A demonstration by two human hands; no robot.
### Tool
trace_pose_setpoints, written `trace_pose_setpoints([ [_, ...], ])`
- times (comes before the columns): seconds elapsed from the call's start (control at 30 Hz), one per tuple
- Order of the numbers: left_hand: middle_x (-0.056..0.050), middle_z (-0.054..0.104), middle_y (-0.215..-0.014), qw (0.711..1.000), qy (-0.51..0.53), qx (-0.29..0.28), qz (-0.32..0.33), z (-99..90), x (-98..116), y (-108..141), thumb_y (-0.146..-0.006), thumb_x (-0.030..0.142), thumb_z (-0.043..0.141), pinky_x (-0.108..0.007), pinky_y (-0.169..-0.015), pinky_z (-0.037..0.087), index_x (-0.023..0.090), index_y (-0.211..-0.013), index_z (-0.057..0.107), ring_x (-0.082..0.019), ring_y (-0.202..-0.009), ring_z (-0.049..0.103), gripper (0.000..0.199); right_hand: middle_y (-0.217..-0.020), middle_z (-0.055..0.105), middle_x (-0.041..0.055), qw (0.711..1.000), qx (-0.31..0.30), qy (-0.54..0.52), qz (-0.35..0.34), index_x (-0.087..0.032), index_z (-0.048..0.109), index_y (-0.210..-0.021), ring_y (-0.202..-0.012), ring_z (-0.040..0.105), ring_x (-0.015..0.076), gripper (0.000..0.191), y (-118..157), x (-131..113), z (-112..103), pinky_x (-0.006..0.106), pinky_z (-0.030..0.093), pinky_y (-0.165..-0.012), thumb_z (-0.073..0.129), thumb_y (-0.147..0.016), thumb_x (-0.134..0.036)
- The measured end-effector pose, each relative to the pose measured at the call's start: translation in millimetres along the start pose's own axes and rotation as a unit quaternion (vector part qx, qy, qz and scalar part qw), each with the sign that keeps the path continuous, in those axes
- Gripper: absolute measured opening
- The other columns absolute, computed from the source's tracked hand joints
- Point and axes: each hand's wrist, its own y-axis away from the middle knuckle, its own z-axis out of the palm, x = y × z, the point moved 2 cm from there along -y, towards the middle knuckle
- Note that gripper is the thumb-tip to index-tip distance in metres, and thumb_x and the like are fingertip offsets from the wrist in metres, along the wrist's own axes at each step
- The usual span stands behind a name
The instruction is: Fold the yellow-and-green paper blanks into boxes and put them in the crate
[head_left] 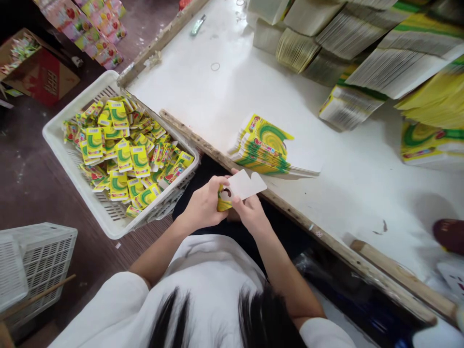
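Note:
Between my two hands, just off the table's front edge, is a small yellow-green carton with its white inner side and a notched flap showing. My left hand grips the yellow end, its thumb on top. My right hand pinches the white part from the near side, thumb up. Right ahead on the table lies a fanned stack of flat yellow-green cartons. To the left, a white plastic basket holds many small folded yellow cartons.
Bundles of flat cartons are piled at the table's back right. A wooden strip edges the white table. A rubber band lies on it. White crates and a cardboard box stand on the left floor.

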Motion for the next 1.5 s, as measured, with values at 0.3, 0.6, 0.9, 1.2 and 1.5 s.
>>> trace_pose_setpoints([
  [0.3,-0.013,0.053,-0.125,0.996,-0.042,0.081,-0.021,-7.9,-0.7,-1.3,-0.072,0.018,0.068,-0.045,-0.095,0.05,0.021,-0.13,0.038,-0.029,-0.115,0.057,0.066,-0.153,0.052,0.005,0.977,0.076,0.162,-0.114,-0.033,0.036,-0.155,-0.139,0.052,0.0228,0.059,8.4,-13.5,-4.4,0.044,0.041,-0.118,0.042,-0.098,-0.018],
  [0.6,-0.01,0.061,-0.12,0.992,-0.108,0.072,-0.001,-18.5,-2.1,7.8,-0.077,0.019,0.07,-0.043,-0.096,0.05,0.021,-0.13,0.045,-0.029,-0.111,0.059,0.059,-0.154,0.05,0.0021,0.935,0.067,0.287,-0.2,-0.038,0.034,-0.155,-0.137,0.054,0.0236,0.058,9.8,-13.5,-9.8,0.044,0.048,-0.115,0.044,-0.1,-0.019],
  [0.9,-0.006,0.068,-0.11,0.998,-0.055,-0.001,-0.005,-39.0,-5.0,-3.2,-0.069,0.019,0.072,-0.037,-0.089,0.053,0.023,-0.123,0.056,-0.025,-0.101,0.065,0.056,-0.144,0.059,0.0053,0.942,-0.057,0.287,-0.164,-0.035,0.073,-0.119,-0.128,0.061,0.0254,0.03,1.1,-27.8,-35.9,0.045,0.053,-0.106,0.061,-0.094,-0.023],
  [1.2,-0.006,0.069,-0.112,0.998,-0.061,0.013,-0.006,-40.6,1.2,-13.3,-0.071,0.019,0.071,-0.035,-0.09,0.053,0.021,-0.122,0.057,-0.024,-0.103,0.067,0.053,-0.144,0.06,0.0058,0.961,0.008,0.221,-0.168,-0.033,0.074,-0.117,-0.128,0.061,0.0264,0.03,-7.3,-27.6,-27.0,0.045,0.052,-0.106,0.066,-0.09,-0.022],
  [1.5,-0.024,0.044,-0.148,0.908,-0.264,0.25,-0.206,-113.1,-67.9,24.4,-0.066,0.051,0.085,-0.061,-0.117,0.027,0.014,-0.147,0.036,-0.045,-0.141,0.037,0.101,-0.122,0.069,0.0124,0.857,0.258,0.418,-0.155,-0.022,0.057,-0.137,-0.112,0.063,0.0319,0.048,-41.0,-40.6,-96.2,0.053,0.05,-0.101,0.065,-0.09,-0.033],
])
